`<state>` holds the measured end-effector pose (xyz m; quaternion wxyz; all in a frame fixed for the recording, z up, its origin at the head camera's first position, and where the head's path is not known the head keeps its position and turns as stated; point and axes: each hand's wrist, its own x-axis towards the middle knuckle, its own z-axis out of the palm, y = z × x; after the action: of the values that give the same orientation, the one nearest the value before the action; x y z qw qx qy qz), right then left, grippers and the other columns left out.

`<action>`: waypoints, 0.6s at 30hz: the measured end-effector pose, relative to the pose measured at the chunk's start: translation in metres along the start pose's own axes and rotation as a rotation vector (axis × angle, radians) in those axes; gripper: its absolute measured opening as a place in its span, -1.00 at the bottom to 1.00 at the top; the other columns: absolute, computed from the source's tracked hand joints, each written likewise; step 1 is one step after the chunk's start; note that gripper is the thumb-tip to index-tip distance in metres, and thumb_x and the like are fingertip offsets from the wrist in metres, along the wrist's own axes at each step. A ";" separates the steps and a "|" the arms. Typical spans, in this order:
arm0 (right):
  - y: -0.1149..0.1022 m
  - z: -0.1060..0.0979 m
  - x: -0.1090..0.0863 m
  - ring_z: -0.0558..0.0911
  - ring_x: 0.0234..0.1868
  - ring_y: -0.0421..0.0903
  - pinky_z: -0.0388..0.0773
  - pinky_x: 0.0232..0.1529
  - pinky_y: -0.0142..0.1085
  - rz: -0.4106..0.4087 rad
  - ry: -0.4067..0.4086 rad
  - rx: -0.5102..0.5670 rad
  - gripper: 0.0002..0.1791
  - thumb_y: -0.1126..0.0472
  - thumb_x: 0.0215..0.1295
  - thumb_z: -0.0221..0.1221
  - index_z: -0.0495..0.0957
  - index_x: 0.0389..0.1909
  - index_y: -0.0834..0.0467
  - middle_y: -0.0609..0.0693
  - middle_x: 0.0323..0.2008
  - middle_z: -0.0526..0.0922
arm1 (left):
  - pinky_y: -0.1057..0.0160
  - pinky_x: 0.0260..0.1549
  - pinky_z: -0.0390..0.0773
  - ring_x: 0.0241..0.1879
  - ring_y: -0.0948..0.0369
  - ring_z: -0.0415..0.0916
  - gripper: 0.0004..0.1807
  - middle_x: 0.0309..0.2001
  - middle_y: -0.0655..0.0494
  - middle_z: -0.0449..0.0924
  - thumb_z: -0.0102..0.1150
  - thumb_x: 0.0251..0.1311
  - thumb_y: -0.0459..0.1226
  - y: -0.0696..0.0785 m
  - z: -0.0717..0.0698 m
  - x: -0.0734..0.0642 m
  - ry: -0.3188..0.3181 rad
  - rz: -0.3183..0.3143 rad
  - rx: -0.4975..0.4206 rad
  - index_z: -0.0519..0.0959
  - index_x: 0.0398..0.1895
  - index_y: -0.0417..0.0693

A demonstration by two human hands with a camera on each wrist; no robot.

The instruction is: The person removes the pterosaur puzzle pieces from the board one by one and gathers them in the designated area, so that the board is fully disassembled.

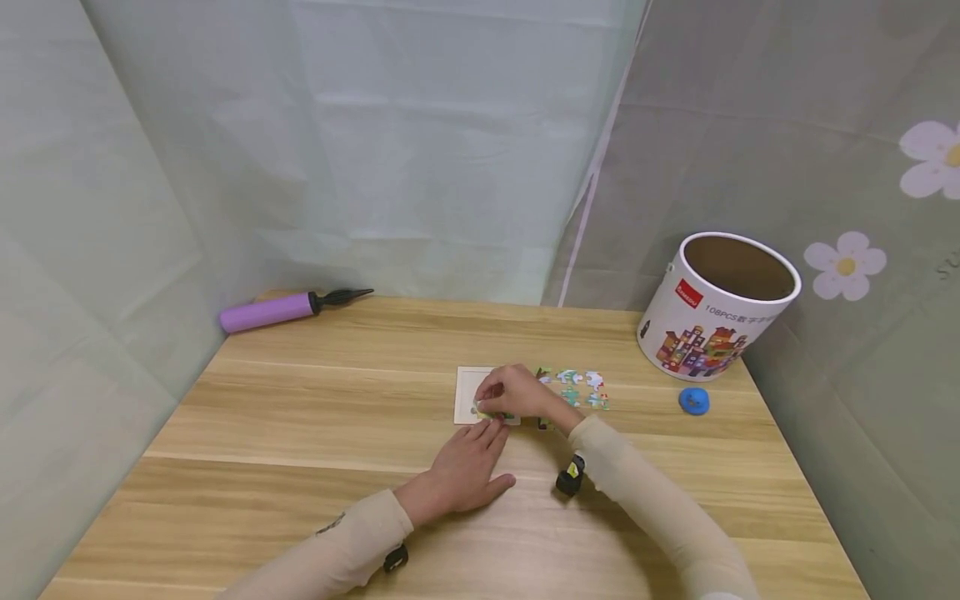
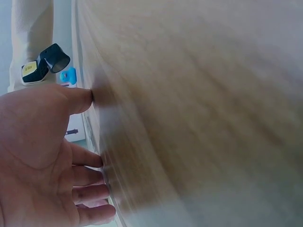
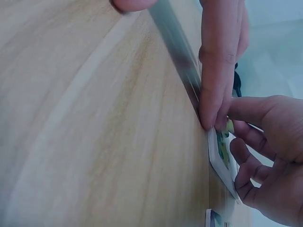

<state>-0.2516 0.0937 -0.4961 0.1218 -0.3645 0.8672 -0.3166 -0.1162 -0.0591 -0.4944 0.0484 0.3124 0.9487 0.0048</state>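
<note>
A small white puzzle board (image 1: 465,387) lies flat on the wooden table, partly hidden by both hands. My left hand (image 1: 467,468) has its fingers extended, fingertips resting on the board's near edge; in the left wrist view the palm (image 2: 38,151) shows with the fingers straight. Over the board, my right hand (image 1: 519,392) pinches a small yellow-green puzzle piece (image 3: 230,126) between thumb and fingers. Green pieces (image 3: 222,149) sit in the board under that hand. Several loose puzzle pieces (image 1: 594,381) lie in rows right of the board, some covered by the right wrist.
A white bucket (image 1: 701,321) with printed blocks stands at the back right. Before it lies a small blue hat-shaped object (image 1: 694,401). At the back left is a purple hand pump (image 1: 268,314) with a black nozzle. Cloth curtains (image 1: 420,150) hang behind the table.
</note>
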 end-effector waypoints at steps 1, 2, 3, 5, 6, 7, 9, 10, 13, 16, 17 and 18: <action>0.000 0.000 0.000 0.63 -0.36 -0.35 0.58 -0.23 -0.40 0.004 -0.002 0.005 -0.96 0.16 0.29 0.41 0.78 -0.28 0.02 -0.24 -0.37 0.72 | 0.02 0.43 0.28 0.51 0.00 0.21 -0.19 0.54 -0.14 0.23 -0.07 0.49 0.17 0.000 0.000 0.000 0.001 0.000 0.002 0.26 0.53 -0.26; 0.000 0.000 0.000 0.63 -0.39 -0.34 0.57 -0.24 -0.39 0.005 -0.002 0.010 -0.96 0.16 0.29 0.41 0.78 -0.28 0.03 -0.25 -0.39 0.72 | 0.02 0.43 0.29 0.51 0.00 0.21 -0.19 0.54 -0.14 0.23 -0.07 0.48 0.17 0.000 0.000 0.000 0.002 0.000 0.004 0.26 0.53 -0.26; -0.001 0.000 0.000 0.63 -0.41 -0.34 0.57 -0.26 -0.39 0.009 -0.004 0.014 -0.95 0.16 0.29 0.40 0.78 -0.28 0.03 -0.25 -0.41 0.72 | 0.02 0.43 0.29 0.51 0.00 0.21 -0.18 0.54 -0.14 0.23 -0.07 0.48 0.17 0.000 0.000 0.000 0.002 0.000 0.005 0.26 0.53 -0.26; -0.001 0.000 0.000 0.63 -0.45 -0.32 0.56 -0.28 -0.38 0.013 -0.006 0.024 -0.94 0.15 0.30 0.40 0.78 -0.28 0.05 -0.26 -0.44 0.72 | 0.01 0.43 0.29 0.51 -0.01 0.21 -0.18 0.54 -0.14 0.23 -0.07 0.48 0.17 0.000 0.000 0.001 0.001 -0.001 0.004 0.25 0.53 -0.26; -0.001 0.000 0.000 0.63 -0.45 -0.32 0.56 -0.29 -0.38 0.015 -0.005 0.028 -0.94 0.15 0.30 0.40 0.78 -0.29 0.05 -0.26 -0.45 0.72 | 0.01 0.43 0.29 0.51 -0.01 0.21 -0.18 0.54 -0.13 0.23 -0.06 0.48 0.17 0.000 0.000 0.001 0.000 -0.003 0.003 0.25 0.53 -0.26; 0.000 0.000 0.000 0.63 -0.45 -0.33 0.56 -0.29 -0.38 0.016 -0.002 0.032 -0.94 0.15 0.29 0.40 0.78 -0.30 0.05 -0.26 -0.46 0.72 | 0.00 0.43 0.29 0.51 -0.01 0.21 -0.18 0.54 -0.13 0.22 -0.06 0.48 0.17 0.001 -0.001 0.001 -0.002 -0.004 0.001 0.25 0.54 -0.26; 0.000 0.000 0.000 0.63 -0.45 -0.32 0.57 -0.29 -0.38 0.022 0.005 0.043 -0.93 0.16 0.30 0.40 0.78 -0.29 0.07 -0.25 -0.45 0.72 | -0.01 0.42 0.29 0.51 -0.01 0.21 -0.17 0.55 -0.13 0.21 -0.06 0.48 0.17 0.001 -0.001 0.001 -0.006 -0.007 -0.006 0.24 0.54 -0.25; 0.000 0.000 0.000 0.64 -0.44 -0.33 0.58 -0.28 -0.39 0.027 0.010 0.048 -0.93 0.15 0.30 0.40 0.78 -0.29 0.07 -0.25 -0.45 0.72 | -0.02 0.42 0.29 0.51 -0.01 0.20 -0.17 0.55 -0.13 0.20 -0.06 0.48 0.18 0.001 -0.001 0.001 -0.009 -0.008 -0.008 0.23 0.54 -0.25; 0.002 -0.001 -0.001 0.64 -0.39 -0.33 0.59 -0.25 -0.38 0.034 0.020 0.065 -0.93 0.15 0.32 0.39 0.78 -0.29 0.06 -0.26 -0.43 0.73 | -0.03 0.40 0.31 0.50 -0.01 0.21 -0.17 0.55 -0.12 0.20 -0.05 0.47 0.18 0.001 -0.002 0.001 -0.007 -0.010 -0.010 0.24 0.54 -0.24; 0.002 -0.005 -0.002 0.65 -0.35 -0.31 0.61 -0.22 -0.36 0.027 0.027 0.088 -0.94 0.15 0.33 0.37 0.77 -0.28 0.05 -0.24 -0.40 0.73 | -0.05 0.40 0.31 0.50 -0.01 0.21 -0.17 0.55 -0.12 0.21 -0.05 0.47 0.19 0.000 -0.002 0.000 0.000 -0.008 -0.008 0.26 0.54 -0.23; 0.003 -0.006 -0.002 0.65 -0.33 -0.30 0.61 -0.21 -0.35 0.019 0.031 0.096 -0.95 0.17 0.34 0.37 0.77 -0.28 0.04 -0.24 -0.38 0.74 | -0.06 0.40 0.31 0.49 -0.01 0.22 -0.18 0.55 -0.12 0.22 -0.05 0.47 0.19 0.000 -0.002 0.000 0.006 -0.006 -0.010 0.26 0.53 -0.23; 0.003 -0.008 -0.003 0.66 -0.32 -0.29 0.61 -0.21 -0.35 0.015 0.035 0.104 -0.96 0.17 0.34 0.36 0.76 -0.28 0.03 -0.23 -0.37 0.74 | -0.07 0.40 0.30 0.49 -0.02 0.22 -0.18 0.55 -0.12 0.22 -0.05 0.46 0.19 0.000 -0.002 0.000 0.008 -0.006 -0.011 0.27 0.53 -0.23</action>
<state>-0.2548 0.1013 -0.4918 0.1278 -0.3455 0.8544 -0.3665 -0.1164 -0.0592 -0.4928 0.0463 0.3094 0.9497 0.0110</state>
